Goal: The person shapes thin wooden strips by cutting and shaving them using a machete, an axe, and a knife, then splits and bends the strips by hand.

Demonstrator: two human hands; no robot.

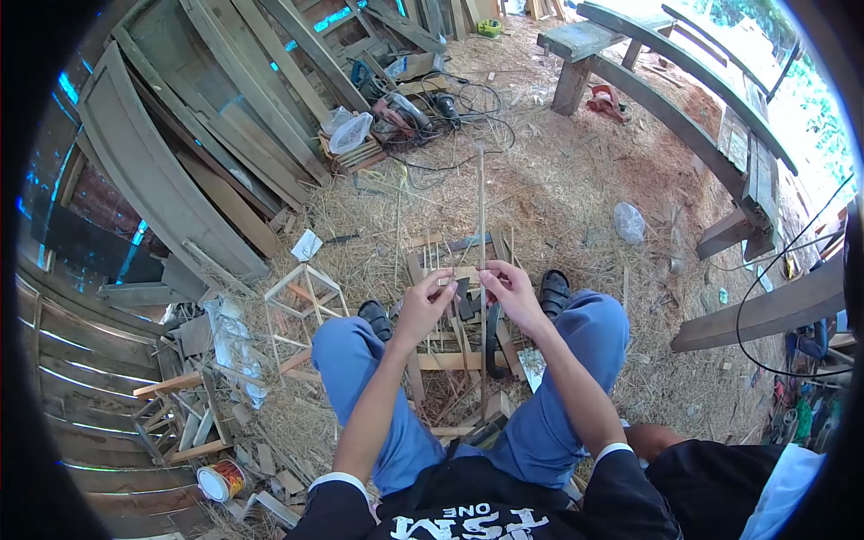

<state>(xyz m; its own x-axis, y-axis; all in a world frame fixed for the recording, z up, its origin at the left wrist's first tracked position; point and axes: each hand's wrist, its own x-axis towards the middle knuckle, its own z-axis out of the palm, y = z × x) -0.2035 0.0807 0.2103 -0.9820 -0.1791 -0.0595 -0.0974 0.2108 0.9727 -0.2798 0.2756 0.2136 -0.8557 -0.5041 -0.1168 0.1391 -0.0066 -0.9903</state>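
Observation:
In the head view my right hand [511, 292] pinches a long thin wooden strip [481, 207] that runs between my knees and away from me. Left of it, my left hand [427, 306] is closed at the fingertips, and what it holds is too small to make out. A short pale piece of wood [465, 273] shows between the hands. Below them lies a wooden frame [450, 362] with several thin sticks [432, 261] across it. Beside the strip is a black curved object [492, 346], partly hidden by my right hand.
A small open wooden frame [306, 295] stands left of my knee. Power tools and cables [400, 121] lie ahead, near boards [162, 171] leaning on the wall. A wooden bench [580, 40] is at far right. A paint can [220, 481] lies lower left; another person's sleeve [720, 481] is lower right.

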